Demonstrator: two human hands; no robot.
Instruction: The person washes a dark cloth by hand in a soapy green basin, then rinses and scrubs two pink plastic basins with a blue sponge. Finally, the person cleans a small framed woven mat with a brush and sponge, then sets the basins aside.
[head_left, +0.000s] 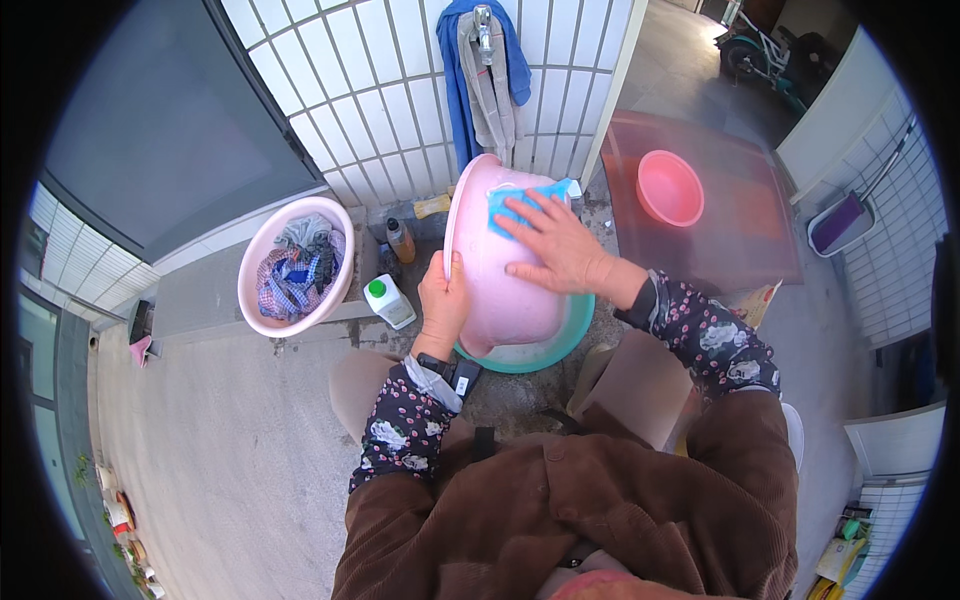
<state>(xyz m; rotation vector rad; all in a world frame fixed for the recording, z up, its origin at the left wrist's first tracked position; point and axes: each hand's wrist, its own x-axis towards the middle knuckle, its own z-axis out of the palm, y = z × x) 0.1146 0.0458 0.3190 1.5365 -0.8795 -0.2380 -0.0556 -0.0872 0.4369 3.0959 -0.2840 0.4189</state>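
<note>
A pink plastic basin (510, 270) is tipped on its side, its outer wall towards me. It stands over a green basin (581, 330), which it partly hides. My left hand (442, 296) grips the pink basin's rim, thumb on the outside. Flat against the outer wall lies my right hand (559, 244), fingers spread over a blue cloth (504, 208) and pressing it to the plastic. To the left, a pale pink basin (341, 281) holds crumpled checked and grey clothes (300, 270).
A white bottle with a green cap (390, 302) and an amber bottle (401, 241) stand left of the basins. Ahead, a metal tap (484, 34) has blue and grey cloths (450, 82) hanging on it. A small pink basin (670, 187) sits on a reddish mat (720, 251).
</note>
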